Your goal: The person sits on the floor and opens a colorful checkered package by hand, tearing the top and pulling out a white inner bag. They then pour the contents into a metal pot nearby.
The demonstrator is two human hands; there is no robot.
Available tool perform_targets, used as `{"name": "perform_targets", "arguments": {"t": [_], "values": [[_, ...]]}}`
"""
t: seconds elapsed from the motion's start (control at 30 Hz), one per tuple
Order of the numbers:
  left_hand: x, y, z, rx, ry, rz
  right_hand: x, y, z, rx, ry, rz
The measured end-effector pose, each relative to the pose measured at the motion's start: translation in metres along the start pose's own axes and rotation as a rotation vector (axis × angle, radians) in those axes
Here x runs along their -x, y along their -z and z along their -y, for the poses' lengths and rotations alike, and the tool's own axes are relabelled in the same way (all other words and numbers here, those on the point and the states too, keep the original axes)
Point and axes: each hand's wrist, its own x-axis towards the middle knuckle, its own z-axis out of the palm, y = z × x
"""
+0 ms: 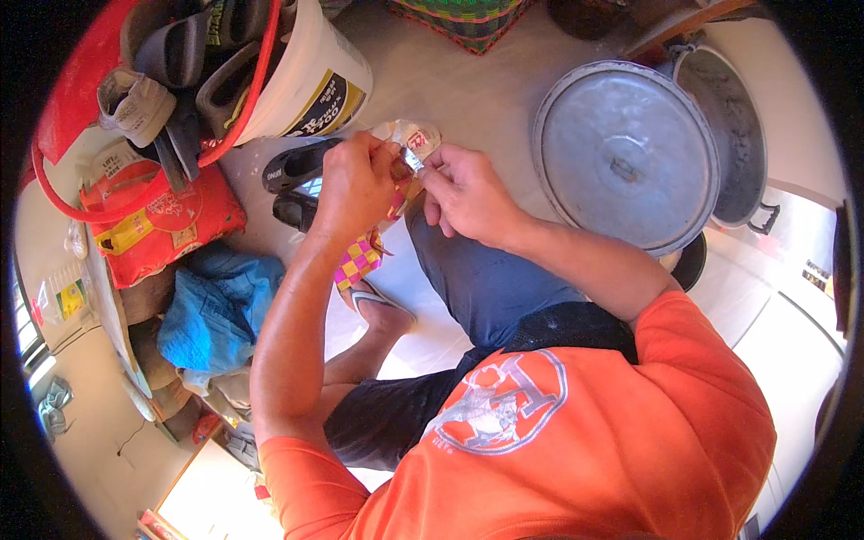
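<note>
My left hand [358,182] and my right hand [469,196] meet in front of me with fingertips pinched. Between them runs a small shiny silvery strip [413,160]; what it is made of cannot be told. Right behind the fingers shows a pale rounded item [422,135] with red print, partly covered by my hands. Below my hands is a pink and yellow checkered woven piece [361,260], its upper part hidden by my left hand. Black shoes [300,169] lie on the floor just left of my left wrist.
To the right, a large round metal lid [624,158] leans against a deep metal pot [732,135]. At left are a white bucket [331,74] holding dark slippers, a red packet [175,216] and a blue sack [216,310]. A green woven item [466,20] is at the top.
</note>
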Motion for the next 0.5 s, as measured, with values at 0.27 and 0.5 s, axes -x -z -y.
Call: {"name": "perform_targets", "arguments": {"t": [0.27,0.5], "values": [[0.006,-0.001,-0.005,-0.005,0.089,-0.037,-0.001,-0.005,0.0,0.077,-0.025,0.029],[0.011,-0.008,-0.009,0.015,0.055,-0.096,-0.005,-0.006,-0.002,0.16,0.106,-0.012]]}}
